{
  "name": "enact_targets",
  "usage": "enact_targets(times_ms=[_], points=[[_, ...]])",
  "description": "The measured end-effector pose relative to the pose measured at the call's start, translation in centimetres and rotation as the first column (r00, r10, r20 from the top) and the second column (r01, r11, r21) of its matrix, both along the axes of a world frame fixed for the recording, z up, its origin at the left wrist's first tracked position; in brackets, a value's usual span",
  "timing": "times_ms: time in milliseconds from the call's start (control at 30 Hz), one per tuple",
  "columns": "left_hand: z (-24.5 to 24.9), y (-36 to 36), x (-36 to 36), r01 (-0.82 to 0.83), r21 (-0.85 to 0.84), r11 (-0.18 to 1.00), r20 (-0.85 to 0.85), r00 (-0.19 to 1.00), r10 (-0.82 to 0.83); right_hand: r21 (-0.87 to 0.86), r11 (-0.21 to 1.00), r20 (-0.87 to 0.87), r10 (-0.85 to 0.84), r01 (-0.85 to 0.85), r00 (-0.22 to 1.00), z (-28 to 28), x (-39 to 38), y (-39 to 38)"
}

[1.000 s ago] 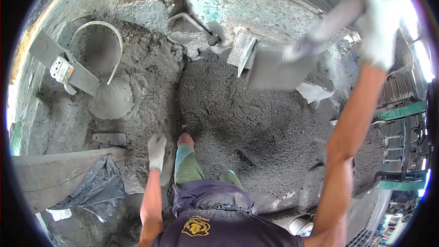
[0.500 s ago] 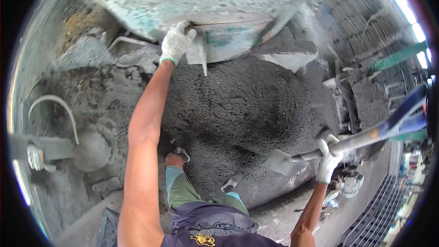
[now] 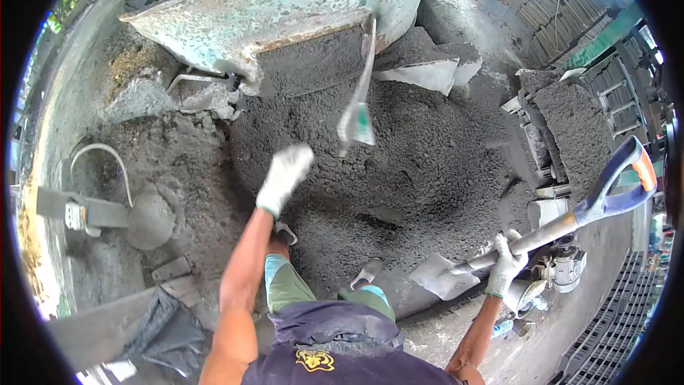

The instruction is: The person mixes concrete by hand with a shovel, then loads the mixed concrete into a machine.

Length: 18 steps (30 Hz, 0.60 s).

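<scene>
My left hand [image 3: 286, 177], in a white knit glove, hangs over the dark, damp heap of grey mix [image 3: 427, 150]. It is smeared by motion, and its fingers cannot be made out. Beyond it, a hinged metal flap [image 3: 368, 57] stands swung out from a worn green metal hopper [image 3: 299, 3]. Grey mix [image 3: 313, 63] fills the opening beside the flap. My gloved right hand [image 3: 507, 264] is closed round the shaft of a shovel [image 3: 545, 235]. The shovel's blade [image 3: 445, 278] rests low at the heap's near right edge, its blue and orange handle pointing up to the right.
White angular slabs [image 3: 427, 75] lie right of the hopper. A bent pipe [image 3: 107, 153] and a grey beam [image 3: 92, 214] are at left, near a black plastic sheet [image 3: 164, 335]. A motor [image 3: 568, 271] sits beyond my right hand. Stacked slats [image 3: 534, 0] line the back right.
My left hand has left the hopper flap and come back toward me. The flap has swung outward, uncovering the mix inside. My right hand still grips the shovel; the view has shifted.
</scene>
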<state>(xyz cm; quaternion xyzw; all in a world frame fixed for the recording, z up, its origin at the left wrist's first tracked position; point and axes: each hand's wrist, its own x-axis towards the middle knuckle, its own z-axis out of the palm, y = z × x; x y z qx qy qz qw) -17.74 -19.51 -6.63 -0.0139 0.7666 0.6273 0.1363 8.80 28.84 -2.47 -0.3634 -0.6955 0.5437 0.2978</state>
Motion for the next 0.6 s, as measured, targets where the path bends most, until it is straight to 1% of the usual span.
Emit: enact_targets(times_ms=[33, 67, 100, 167, 200, 233, 300, 367, 400, 433, 500, 533, 567, 600], points=[[-1.0, 1.5, 4.7, -0.037, -0.007, 0.999, 0.058, 0.998, 0.037, -0.043, 0.999, -0.03, 0.02, -0.022, 0.999, -0.7, 0.5, 0.6], [-1.9, 2.2, 8.9, -0.017, 0.053, 0.998, 0.245, 0.97, 0.003, -0.079, 0.997, -0.06, 0.017, -0.022, 0.998, -1.7, 1.0, 1.4], [-6.9, 1.9, 12.8, 0.063, 0.138, 0.988, 0.31, 0.945, -0.104, -0.083, 0.995, -0.096, 0.056, -0.064, 0.994, -2.2, 1.5, 1.9], [-8.5, 5.4, 20.4, -0.134, 0.353, 0.926, 0.487, 0.871, -0.06, -0.166, 0.986, -0.151, -0.032, 0.007, 0.988, -0.4, 1.3, -0.6], [-9.3, 7.3, 22.8, -0.148, 0.46, 0.875, 0.562, 0.812, -0.158, -0.2, 0.98, -0.185, -0.021, -0.017, 0.983, -0.1, 1.5, -1.3], [-9.9, 9.4, 24.7, -0.176, 0.561, 0.809, 0.618, 0.739, -0.268, -0.202, 0.979, -0.206, -0.047, 0.005, 0.977, -0.9, 1.9, -1.4], [-8.3, 14.4, 26.9, -0.117, 0.543, 0.831, 0.638, 0.702, -0.318, -0.278, 0.96, -0.272, -0.098, 0.019, 0.957, -0.1, 1.8, -3.6], [-6.5, 19.0, 27.2, -0.145, 0.519, 0.842, 0.716, 0.611, -0.337, -0.341, 0.939, -0.351, -0.074, -0.054, 0.933, 0.8, 1.8, -5.9], [-5.8, 21.0, 27.1, -0.237, 0.531, 0.814, 0.734, 0.607, -0.303, -0.352, 0.932, -0.378, -0.059, -0.084, 0.924, 1.4, 1.6, -7.1], [-5.2, 22.7, 26.8, -0.326, 0.539, 0.777, 0.754, 0.599, -0.272, -0.378, 0.915, -0.41, -0.029, -0.141, 0.912, 1.9, 1.6, -8.4], [-4.6, 24.8, 25.9, -0.527, 0.525, 0.668, 0.814, 0.54, -0.214, -0.397, 0.864, -0.505, 0.078, -0.311, 0.86, 1.8, 2.0, -10.7], [-5.0, 24.6, 25.4, -0.563, 0.663, 0.493, 0.744, 0.567, -0.353, -0.368, 0.849, -0.448, 0.194, -0.378, 0.872, 2.6, 2.9, -11.8], [-5.1, 24.9, 25.5, -0.664, 0.634, 0.396, 0.77, 0.589, -0.246, -0.341, 0.829, -0.383, 0.309, -0.444, 0.87, 3.6, 3.7, -12.7], [-5.2, 24.1, 25.4, -0.68, 0.632, 0.371, 0.767, 0.617, -0.176, -0.319, 0.768, -0.333, 0.458, -0.556, 0.824, 2.9, 4.8, -12.8]])
